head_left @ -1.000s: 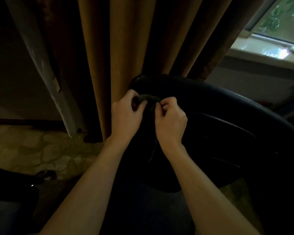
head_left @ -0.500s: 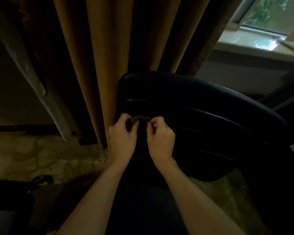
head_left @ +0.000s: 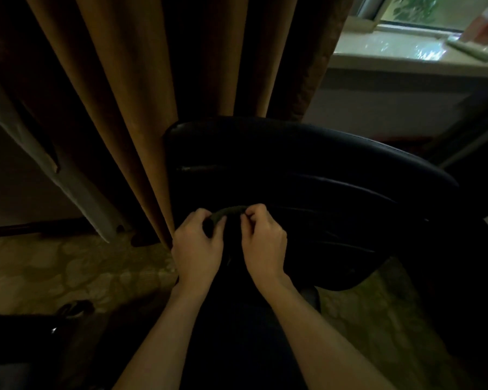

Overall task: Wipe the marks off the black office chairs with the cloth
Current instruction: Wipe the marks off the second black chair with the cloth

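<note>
my fingers (head_left: 219, 220) are curled tight, left hand (head_left: 198, 246) and right hand (head_left: 263, 240) each pinching an end of the dark cloth (head_left: 231, 211), stretched between them, i judge to ready it for the black chair (head_left: 307, 175) just behind.

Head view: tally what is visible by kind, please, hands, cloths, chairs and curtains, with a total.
Hands: 2, left hand and right hand, both pinching the cloth
Cloths: 1, the dark cloth
Black office chairs: 1 clearly seen, the black chair
Curtains: 1, the brown curtain
Total: 5
</note>
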A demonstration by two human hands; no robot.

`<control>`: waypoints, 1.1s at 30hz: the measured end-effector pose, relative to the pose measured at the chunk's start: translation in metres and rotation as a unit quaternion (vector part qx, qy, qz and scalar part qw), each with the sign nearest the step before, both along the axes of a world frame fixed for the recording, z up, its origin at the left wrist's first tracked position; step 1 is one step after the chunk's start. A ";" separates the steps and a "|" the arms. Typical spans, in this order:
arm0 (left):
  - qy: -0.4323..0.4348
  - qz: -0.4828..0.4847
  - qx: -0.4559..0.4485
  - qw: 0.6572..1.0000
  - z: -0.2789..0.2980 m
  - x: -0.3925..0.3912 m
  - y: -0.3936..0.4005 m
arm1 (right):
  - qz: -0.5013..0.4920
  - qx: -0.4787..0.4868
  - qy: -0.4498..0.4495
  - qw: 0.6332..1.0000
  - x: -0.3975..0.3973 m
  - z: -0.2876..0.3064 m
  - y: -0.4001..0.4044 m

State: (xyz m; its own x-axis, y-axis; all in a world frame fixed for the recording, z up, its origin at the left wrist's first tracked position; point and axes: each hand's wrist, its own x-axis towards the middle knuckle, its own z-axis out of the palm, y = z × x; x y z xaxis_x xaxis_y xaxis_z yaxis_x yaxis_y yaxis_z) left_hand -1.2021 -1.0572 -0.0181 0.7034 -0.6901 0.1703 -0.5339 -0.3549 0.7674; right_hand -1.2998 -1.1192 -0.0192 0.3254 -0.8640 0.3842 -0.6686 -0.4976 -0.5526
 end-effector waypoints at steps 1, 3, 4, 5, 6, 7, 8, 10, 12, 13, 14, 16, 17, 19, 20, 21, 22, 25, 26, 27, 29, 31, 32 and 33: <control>0.009 -0.001 -0.001 1.000 0.002 0.000 -0.001 | -0.004 0.006 -0.003 1.000 -0.001 0.001 0.001; -0.014 0.025 -0.013 0.999 0.013 0.001 -0.007 | -0.011 -0.009 -0.027 1.000 0.001 0.012 -0.004; -0.021 0.047 -0.025 0.998 0.022 0.002 -0.012 | -0.014 -0.027 -0.042 0.999 0.004 0.021 -0.009; -0.016 0.062 -0.036 0.997 0.032 0.003 -0.017 | -0.015 -0.044 -0.052 0.998 0.007 0.031 -0.014; 0.002 0.068 -0.046 0.997 0.040 0.004 -0.023 | -0.014 -0.055 -0.055 0.997 0.009 0.040 -0.018; 0.024 0.070 -0.053 0.996 0.045 0.004 -0.027 | -0.012 -0.061 -0.051 0.997 0.011 0.045 -0.021; 0.042 0.071 -0.063 0.995 0.046 0.003 -0.032 | -0.010 -0.065 -0.043 0.997 0.012 0.047 -0.023; 0.078 0.060 -0.094 0.991 0.038 -0.002 -0.035 | -0.007 -0.071 -0.033 0.997 0.011 0.041 -0.024; 0.110 0.044 -0.098 0.988 0.019 -0.011 -0.031 | -0.009 -0.067 -0.019 0.998 0.002 0.023 -0.022; 0.119 0.039 -0.083 0.989 0.007 -0.017 -0.028 | -0.013 -0.053 -0.008 0.998 -0.004 0.011 -0.019; 0.128 0.035 -0.064 0.989 -0.003 -0.023 -0.024 | -0.018 -0.031 0.000 0.999 -0.012 0.001 -0.016; 0.144 0.027 -0.041 0.988 -0.015 -0.034 -0.021 | -0.027 0.006 0.005 1.000 -0.026 -0.014 -0.011; 0.146 0.026 -0.042 0.988 -0.015 -0.038 -0.021 | -0.029 0.010 0.004 1.000 -0.032 -0.015 -0.011; 0.139 0.026 -0.069 0.987 -0.006 -0.046 -0.030 | -0.036 -0.005 -0.008 0.999 -0.038 -0.005 -0.018; 0.136 0.024 -0.090 0.986 0.003 -0.049 -0.036 | -0.040 -0.018 -0.019 0.999 -0.040 0.005 -0.023; 0.137 0.021 -0.110 0.984 0.014 -0.052 -0.043 | -0.045 -0.032 -0.031 0.998 -0.042 0.016 -0.028; 0.140 0.018 -0.127 0.982 0.024 -0.056 -0.050 | -0.049 -0.044 -0.042 0.997 -0.045 0.028 -0.033; 0.140 0.013 -0.155 0.978 0.045 -0.067 -0.064 | -0.058 -0.055 -0.068 0.994 -0.054 0.052 -0.046; 0.131 0.012 -0.158 0.979 0.045 -0.070 -0.066 | -0.056 -0.059 -0.070 0.994 -0.056 0.054 -0.048; 0.122 0.011 -0.157 0.980 0.041 -0.072 -0.066 | -0.053 -0.063 -0.068 0.994 -0.059 0.051 -0.050; 0.118 0.006 -0.136 0.984 0.025 -0.076 -0.063 | -0.045 -0.063 -0.057 0.995 -0.065 0.035 -0.049; 0.136 0.007 -0.088 0.987 0.003 -0.080 -0.056 | -0.043 -0.033 -0.035 0.998 -0.074 0.009 -0.041; 0.147 0.006 -0.064 0.987 -0.006 -0.083 -0.052 | -0.044 -0.008 -0.028 0.999 -0.079 -0.002 -0.036; 0.153 0.001 -0.048 0.987 -0.012 -0.086 -0.049 | -0.047 0.014 -0.028 0.998 -0.084 -0.009 -0.032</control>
